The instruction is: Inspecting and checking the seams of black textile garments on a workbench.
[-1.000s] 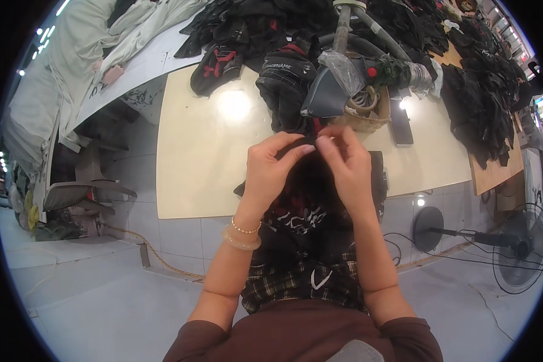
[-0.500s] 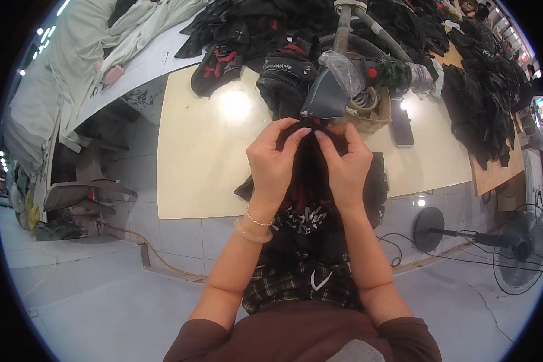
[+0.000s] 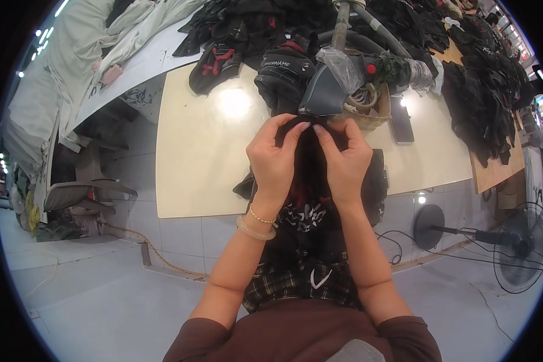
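Observation:
A black garment with red and white print hangs from between my hands over the table's near edge and down to my lap. My left hand pinches its top edge between thumb and fingers. Close beside it, my right hand pinches the same edge, thumbtips nearly meeting. Just beyond my fingertips is the dark grey nozzle of a machine with a plastic-wrapped body. It stands close to the cloth; whether they touch, I cannot tell.
The cream table carries dark folded garments and a heap of black clothes behind. Right of the nozzle are a cardboard box with a coiled hose and a phone. A fan stands at right, a chair at left.
Both hands keep their pinch on the black garment and have shifted very slightly toward the nozzle. The whole view has moved a little.

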Available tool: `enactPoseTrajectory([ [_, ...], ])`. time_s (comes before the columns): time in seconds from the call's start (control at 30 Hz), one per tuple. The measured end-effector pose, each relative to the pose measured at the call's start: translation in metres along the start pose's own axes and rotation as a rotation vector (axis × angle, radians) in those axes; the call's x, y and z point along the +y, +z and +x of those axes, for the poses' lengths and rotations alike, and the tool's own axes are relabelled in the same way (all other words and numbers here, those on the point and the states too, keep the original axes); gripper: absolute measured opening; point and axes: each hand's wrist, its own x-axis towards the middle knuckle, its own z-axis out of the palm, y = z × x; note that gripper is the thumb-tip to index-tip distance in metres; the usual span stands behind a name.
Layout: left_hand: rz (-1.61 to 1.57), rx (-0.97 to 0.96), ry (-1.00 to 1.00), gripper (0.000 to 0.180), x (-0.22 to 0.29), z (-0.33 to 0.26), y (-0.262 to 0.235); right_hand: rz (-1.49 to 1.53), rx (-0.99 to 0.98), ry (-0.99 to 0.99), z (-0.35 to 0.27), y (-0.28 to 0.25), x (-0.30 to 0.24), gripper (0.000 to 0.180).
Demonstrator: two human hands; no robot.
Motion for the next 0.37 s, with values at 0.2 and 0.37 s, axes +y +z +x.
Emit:
enactPoseTrajectory([
  [0.2, -0.023, -0.009, -0.02, 0.015, 0.0005, 0.0017, -0.0002, 0.01, -0.006, 0.019, -0.0015, -0.0022, 0.0015, 0.017],
  [0.37, -0.026, -0.023, -0.025, 0.014, -0.0008, 0.003, 0.0004, 0.01, 0.004, 0.007, -0.0041, -0.0057, 0.0046, 0.016],
])
